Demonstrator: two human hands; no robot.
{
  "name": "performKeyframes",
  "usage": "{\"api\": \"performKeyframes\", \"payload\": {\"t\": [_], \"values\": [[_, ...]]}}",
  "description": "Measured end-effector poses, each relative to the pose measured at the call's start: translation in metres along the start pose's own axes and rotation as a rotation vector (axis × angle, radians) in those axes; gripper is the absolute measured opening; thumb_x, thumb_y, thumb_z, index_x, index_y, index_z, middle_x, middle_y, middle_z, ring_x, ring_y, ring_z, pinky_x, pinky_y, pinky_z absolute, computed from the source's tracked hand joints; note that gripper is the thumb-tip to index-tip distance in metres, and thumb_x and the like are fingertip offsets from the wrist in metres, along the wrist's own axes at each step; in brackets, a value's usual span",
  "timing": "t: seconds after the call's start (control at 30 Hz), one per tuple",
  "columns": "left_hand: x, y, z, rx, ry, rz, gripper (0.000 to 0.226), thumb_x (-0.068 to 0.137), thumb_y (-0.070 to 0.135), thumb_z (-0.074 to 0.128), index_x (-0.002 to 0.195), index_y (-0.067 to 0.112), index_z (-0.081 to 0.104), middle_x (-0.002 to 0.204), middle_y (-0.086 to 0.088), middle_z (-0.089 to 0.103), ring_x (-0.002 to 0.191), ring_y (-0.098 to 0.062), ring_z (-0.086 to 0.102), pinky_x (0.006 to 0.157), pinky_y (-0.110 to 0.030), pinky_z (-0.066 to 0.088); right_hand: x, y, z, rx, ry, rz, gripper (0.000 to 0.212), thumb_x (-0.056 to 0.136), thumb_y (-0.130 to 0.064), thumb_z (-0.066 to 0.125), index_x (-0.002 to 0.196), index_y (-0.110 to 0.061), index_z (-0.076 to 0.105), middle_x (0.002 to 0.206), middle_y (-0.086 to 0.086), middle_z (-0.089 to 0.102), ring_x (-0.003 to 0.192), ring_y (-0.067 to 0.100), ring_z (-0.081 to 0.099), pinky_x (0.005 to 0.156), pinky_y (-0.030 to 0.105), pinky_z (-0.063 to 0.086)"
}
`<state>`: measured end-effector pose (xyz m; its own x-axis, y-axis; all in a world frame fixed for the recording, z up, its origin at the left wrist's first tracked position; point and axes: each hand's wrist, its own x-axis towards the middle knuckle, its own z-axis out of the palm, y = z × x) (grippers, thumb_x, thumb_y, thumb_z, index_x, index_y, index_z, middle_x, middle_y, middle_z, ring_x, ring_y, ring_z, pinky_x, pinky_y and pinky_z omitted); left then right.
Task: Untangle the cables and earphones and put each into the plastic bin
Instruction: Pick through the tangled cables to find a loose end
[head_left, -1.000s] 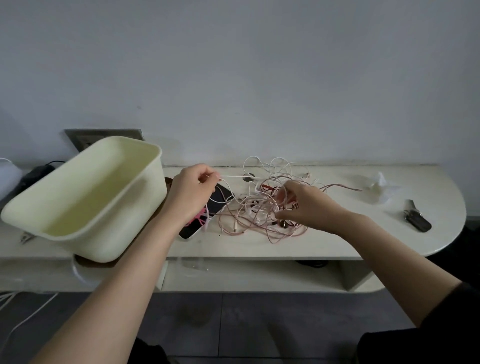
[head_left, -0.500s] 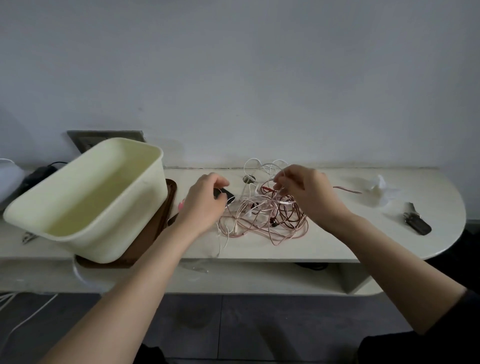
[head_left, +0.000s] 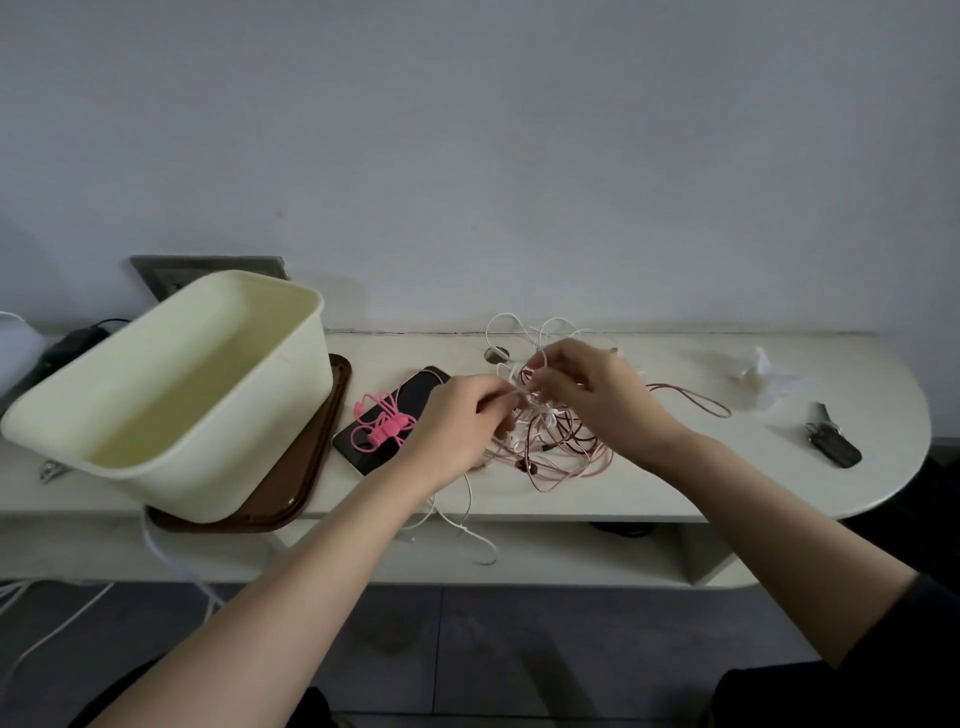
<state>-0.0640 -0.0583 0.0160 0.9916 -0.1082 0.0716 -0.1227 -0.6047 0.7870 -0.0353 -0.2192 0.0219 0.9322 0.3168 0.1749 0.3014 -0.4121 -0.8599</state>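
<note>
From my remote seat I look down on a pale, round-ended bench (head_left: 675, 483) against a grey wall. The tangle of thin white and copper-pink cables (head_left: 563, 454) lies on the bench near its middle, well apart from the cream plastic bin (head_left: 249, 467). None of the tangle is in the bin.

Both hands meet over the top of the tangle. The left hand (head_left: 457, 421) comes in from the left with its fingers (head_left: 493, 402) curled and pinched on a white strand at the upper edge of the heap. The right hand (head_left: 587, 395) faces it, just beside it, with its fingers (head_left: 545, 374) bent round loops of the same bundle. Exactly which strands it holds is too fine for me to tell. White loops stand up behind the right hand. A copper-pink strand trails off to the right across the bench, and a loose white cable end (head_left: 470, 525) hangs over the front edge.

The bin sits at the left on a dark brown plastic tray (head_left: 291, 501), its open mouth towards me. Between the tray and the left hand lies a black smartphone (head_left: 363, 452), with a coiled pink earphone set (head_left: 384, 426) resting on its screen.

To the far right lie a crumpled white tissue (head_left: 758, 371) and a dark key fob (head_left: 831, 441), both well clear of the hands.
</note>
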Motion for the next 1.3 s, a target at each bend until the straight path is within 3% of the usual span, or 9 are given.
{"api": "performKeyframes", "payload": {"t": [0.2,0.43,0.63,0.77,0.9,1.0,1.1,1.2,1.3], "values": [[0.003,-0.004,-0.005,-0.122,0.11,-0.053,0.023,0.097,0.011,0.047,0.083,0.013,0.065,0.061,0.003,0.058,0.051,0.002,0.053,0.06,-0.011,0.046,-0.002,0.028,0.005,-0.338,-0.18,0.058,0.027,0.088,-0.019,0.064,0.11,-0.013,0.049,0.102,-0.002,0.057,0.095,0.014,0.055,0.086,0.024,0.043],[0.008,-0.013,-0.012,-0.166,0.164,-0.193,0.025,0.097,0.012,0.045,0.087,0.011,0.067,0.058,0.005,0.053,0.045,0.003,0.049,0.054,-0.011,0.042,0.001,0.034,-0.001,-0.35,-0.139,0.076,0.008,0.088,-0.012,0.062,0.084,-0.019,0.063,0.069,-0.014,0.059,0.059,-0.007,0.051,0.059,0.007,0.038],[0.008,-0.023,-0.005,-0.065,0.021,-0.252,0.033,0.088,0.041,0.06,0.083,0.009,0.065,0.071,0.003,0.056,0.072,-0.013,0.052,0.066,-0.025,0.037,0.002,0.035,0.002,-0.454,-0.214,0.022,0.013,0.092,-0.018,0.057,0.096,-0.015,0.069,0.078,-0.011,0.055,0.072,0.005,0.051,0.065,0.014,0.034],[0.005,-0.02,0.003,-0.089,-0.084,-0.287,0.044,0.083,0.057,0.059,0.098,0.016,0.068,0.095,0.002,0.068,0.093,-0.012,0.061,0.072,-0.018,0.039,0.001,0.034,0.004,-0.435,-0.17,-0.024,0.01,0.093,-0.018,0.056,0.091,-0.017,0.066,0.078,-0.015,0.051,0.069,0.0,0.049,0.062,0.01,0.035],[0.005,-0.017,0.006,-0.035,-0.101,-0.215,0.025,0.084,0.04,0.066,0.094,0.017,0.068,0.063,0.015,0.061,0.059,0.005,0.056,0.049,-0.007,0.038,0.001,0.034,0.004,-0.463,-0.175,-0.014,0.011,0.095,-0.017,0.05,0.087,-0.014,0.058,0.077,-0.011,0.046,0.07,0.008,0.045,0.065,0.019,0.03],[0.004,-0.018,0.005,0.036,-0.109,-0.166,0.019,0.089,0.026,0.063,0.09,0.009,0.069,0.04,0.012,0.046,0.037,0.002,0.043,0.043,-0.01,0.03,0.0,0.036,0.005,-0.477,-0.194,0.035,0.01,0.097,-0.02,0.047,0.091,-0.015,0.053,0.085,-0.005,0.051,0.078,0.014,0.048,0.067,0.02,0.031],[0.006,-0.021,0.001,0.037,-0.093,-0.153,0.024,0.092,0.027,0.058,0.085,0.005,0.067,0.067,-0.003,0.059,0.065,-0.014,0.055,0.063,-0.028,0.04,-0.001,0.038,0.005,-0.425,-0.231,0.116,0.015,0.097,-0.025,0.047,0.108,-0.015,0.05,0.089,-0.006,0.058,0.082,0.015,0.054,0.076,0.028,0.041],[0.01,-0.022,-0.002,0.001,-0.055,-0.142,0.025,0.094,0.023,0.055,0.072,0.011,0.056,0.065,0.001,0.051,0.067,-0.018,0.049,0.07,-0.037,0.044,-0.002,0.034,0.005,-0.429,-0.297,0.108,0.024,0.096,-0.023,0.05,0.12,-0.022,0.05,0.093,-0.009,0.058,0.084,0.014,0.054,0.077,0.027,0.039],[0.011,-0.021,-0.003,-0.001,-0.032,-0.154,0.029,0.094,0.023,0.054,0.084,-0.004,0.057,0.072,-0.008,0.052,0.071,-0.02,0.05,0.077,-0.043,0.046,-0.001,0.03,0.009,-0.504,-0.323,0.059,0.018,0.094,-0.024,0.055,0.112,-0.023,0.06,0.093,-0.011,0.057,0.082,0.011,0.052,0.075,0.023,0.037]]}}
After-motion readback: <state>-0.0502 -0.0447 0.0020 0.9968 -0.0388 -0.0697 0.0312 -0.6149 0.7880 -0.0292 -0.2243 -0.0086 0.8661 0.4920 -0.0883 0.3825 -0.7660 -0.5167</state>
